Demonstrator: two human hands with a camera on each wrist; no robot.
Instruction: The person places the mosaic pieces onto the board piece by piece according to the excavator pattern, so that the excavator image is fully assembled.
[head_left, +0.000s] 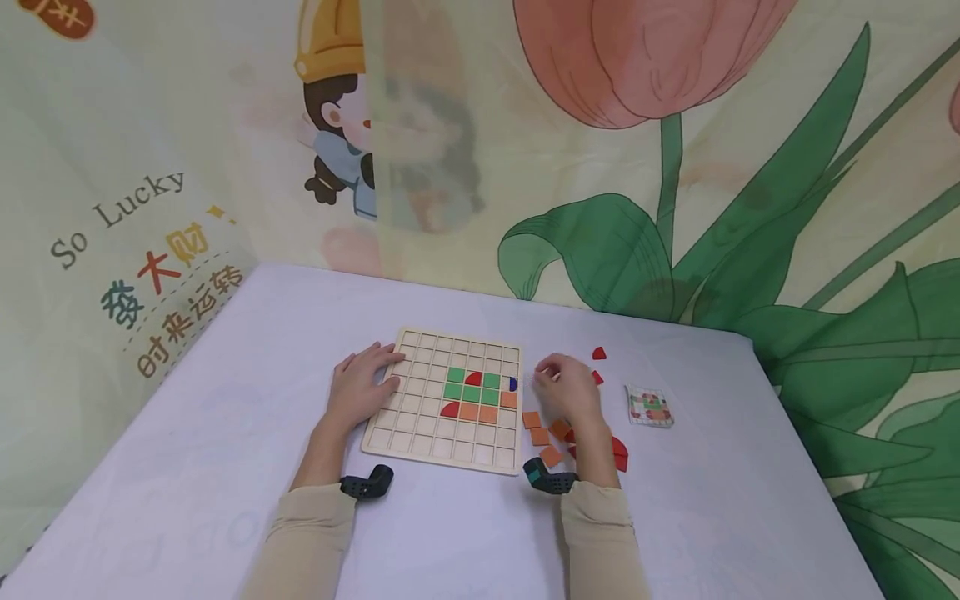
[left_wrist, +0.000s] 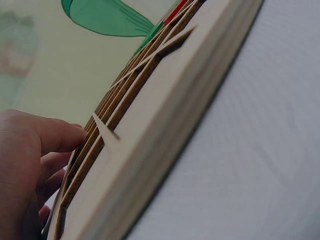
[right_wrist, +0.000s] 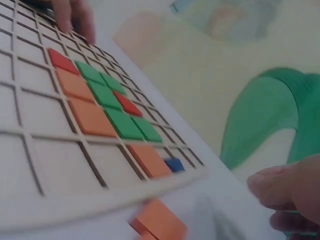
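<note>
The grid board [head_left: 420,417] lies mid-table, with green, orange and red tiles [head_left: 471,394] in its cells. The left hand [head_left: 362,388] rests flat on its left edge, fingers straight. The right hand [head_left: 567,389] hovers right of it, fingers curled; whether it holds anything I cannot tell. Loose orange tiles [head_left: 540,435] lie near it, a card [head_left: 649,407] further right.

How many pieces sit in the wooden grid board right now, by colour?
Green tiles: 5
Orange tiles: 3
Red pieces: 2
Blue piece: 1
Total: 11
</note>
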